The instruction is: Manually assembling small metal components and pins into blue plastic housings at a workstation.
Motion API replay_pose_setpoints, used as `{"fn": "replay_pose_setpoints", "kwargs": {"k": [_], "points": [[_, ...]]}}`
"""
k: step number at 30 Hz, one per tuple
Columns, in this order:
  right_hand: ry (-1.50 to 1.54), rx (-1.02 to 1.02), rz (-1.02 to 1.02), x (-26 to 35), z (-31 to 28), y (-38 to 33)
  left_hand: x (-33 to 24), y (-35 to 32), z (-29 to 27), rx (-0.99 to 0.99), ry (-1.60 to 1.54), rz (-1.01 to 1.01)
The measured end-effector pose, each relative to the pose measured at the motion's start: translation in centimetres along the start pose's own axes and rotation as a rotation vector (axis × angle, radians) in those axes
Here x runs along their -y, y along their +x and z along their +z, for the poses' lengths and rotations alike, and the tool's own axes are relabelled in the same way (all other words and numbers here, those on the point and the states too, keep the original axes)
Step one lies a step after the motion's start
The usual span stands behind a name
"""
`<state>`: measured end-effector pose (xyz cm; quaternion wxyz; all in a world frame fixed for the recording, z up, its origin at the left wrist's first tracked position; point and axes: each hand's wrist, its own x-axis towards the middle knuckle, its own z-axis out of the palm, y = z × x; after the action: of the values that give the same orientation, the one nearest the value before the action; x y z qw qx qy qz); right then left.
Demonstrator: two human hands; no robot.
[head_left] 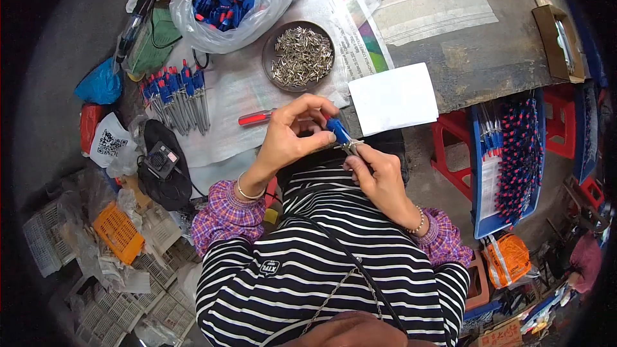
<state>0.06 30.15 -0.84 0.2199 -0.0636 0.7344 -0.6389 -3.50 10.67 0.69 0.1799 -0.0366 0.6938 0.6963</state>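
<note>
Close to the table's near edge, both my hands are on a small tool with a blue plastic body (337, 130) and a metal shaft. My left hand (289, 133) pinches the blue body between thumb and fingers. My right hand (384, 178) closes around the metal shaft below it; the fingers partly hide it. Beside my left hand lies a red-and-black handle (254, 117), its other end hidden. Just beyond stands a round dark bowl (267, 64) heaped with small metal pins (302, 56). A sheet of white paper (393, 99) lies to the right.
A clear plastic bag (187, 22) of blue-and-red parts stands at the back left. Similar tools with metal shafts (186, 106) lie below it, near a black fan-like device (162, 160). To the right are a blue tray (476, 193), red stools (453, 148) and an open cardboard box (551, 42).
</note>
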Motion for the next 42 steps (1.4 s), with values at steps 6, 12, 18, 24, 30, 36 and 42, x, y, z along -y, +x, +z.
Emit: {"fn": "replay_pose_setpoints", "kwargs": {"k": [6,12,18,24,30,36,42], "points": [[-0.046,-0.008,-0.068,0.4,0.1,0.1,-0.6,0.0,-0.4,0.067,-0.154,-0.215],[-0.083,-0.002,-0.068,0.5,0.0,0.1,0.6,0.1,-1.1,0.083,-0.212,-0.235],[-0.13,0.009,-0.067,0.6,-0.1,-0.1,0.1,-0.2,-0.8,0.061,-0.204,-0.25],[-0.129,-0.007,-0.082,0.6,-0.1,-0.2,0.0,0.0,-0.7,0.055,-0.233,-0.267],[-0.129,-0.006,-0.082,0.6,-0.1,-0.2,-0.6,0.0,-0.2,0.034,-0.191,-0.259],[-0.077,-0.045,-0.111,0.7,0.3,-0.4,-0.8,0.2,-0.6,0.067,-0.148,-0.305],[0.195,0.073,0.14,1.3,-0.7,0.2,-2.0,0.7,-0.8,0.119,-0.102,-0.233]]}}
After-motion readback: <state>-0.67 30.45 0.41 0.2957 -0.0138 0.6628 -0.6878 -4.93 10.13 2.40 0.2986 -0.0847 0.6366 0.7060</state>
